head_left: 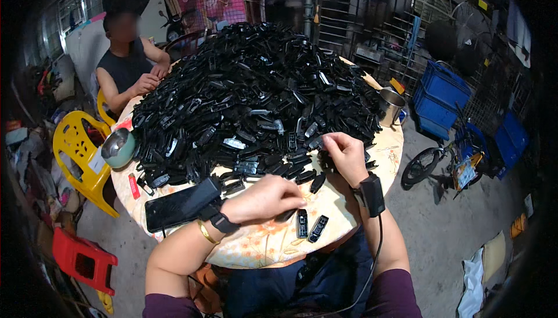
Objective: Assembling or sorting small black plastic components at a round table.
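A large heap of black plastic casings (250, 97) covers most of the round table. My left hand (264, 199) is over the near side of the table, fingers bent and pressed together; what they hold, if anything, is hidden. Just below its fingertips, two long black casings (301, 224) lie side by side, hollow faces up. At the heap's near right edge is my right hand (347, 156), thumb and forefinger pinched beside a dark casing (315, 143); I cannot make out anything between them. Another loose casing (317, 182) rests between my hands.
A black phone (174, 206) and red lighter (134, 186) lie left of my left hand. A bowl (119, 147) and metal mug (390, 107) stand at the table's edges. Another person (129, 65) sits at the far left. Blue crates (440, 94) and a bicycle (433, 164) are on the right.
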`<state>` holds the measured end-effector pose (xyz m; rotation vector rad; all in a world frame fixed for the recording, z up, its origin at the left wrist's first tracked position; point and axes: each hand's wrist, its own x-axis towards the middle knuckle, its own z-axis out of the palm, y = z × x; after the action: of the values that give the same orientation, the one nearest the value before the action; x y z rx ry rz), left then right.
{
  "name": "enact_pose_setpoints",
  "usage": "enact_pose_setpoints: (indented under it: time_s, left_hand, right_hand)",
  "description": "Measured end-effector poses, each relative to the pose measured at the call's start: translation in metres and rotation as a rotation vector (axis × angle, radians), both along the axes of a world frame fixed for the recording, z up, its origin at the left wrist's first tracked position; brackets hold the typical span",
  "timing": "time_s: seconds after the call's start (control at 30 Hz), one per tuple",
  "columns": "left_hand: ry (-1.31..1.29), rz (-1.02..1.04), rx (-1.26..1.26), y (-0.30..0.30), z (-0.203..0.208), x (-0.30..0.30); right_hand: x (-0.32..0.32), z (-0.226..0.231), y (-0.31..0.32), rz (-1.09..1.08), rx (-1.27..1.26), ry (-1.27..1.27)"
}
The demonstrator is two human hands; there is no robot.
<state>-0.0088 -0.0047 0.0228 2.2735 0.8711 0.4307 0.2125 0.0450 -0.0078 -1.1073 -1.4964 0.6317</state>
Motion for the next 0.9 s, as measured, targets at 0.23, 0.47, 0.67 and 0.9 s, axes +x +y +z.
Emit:
enact_pose_setpoints:
  time_s: [0.23,0.47,0.67,0.9]
  left_hand:
    - [-0.048,-0.006,0.799,0.016,-0.032,0.023]
    - [0.081,0.007,0.644,0.023,-0.035,0.021]
    - [-0.194,0.200,0.635,0.010,-0.042,0.014]
    - [-0.927,0.447,-0.695,0.020,-0.023,-0.003]
  right_hand:
    - [-0.010,0.008,0.020,-0.173,0.392,-0.713]
    - [-0.030,0.013,0.059,-0.139,0.511,-1.122]
    - [-0.029,0.012,0.045,-0.153,0.412,-1.216]
    - [-0.019,0.014,0.030,-0.135,0.395,-1.024]
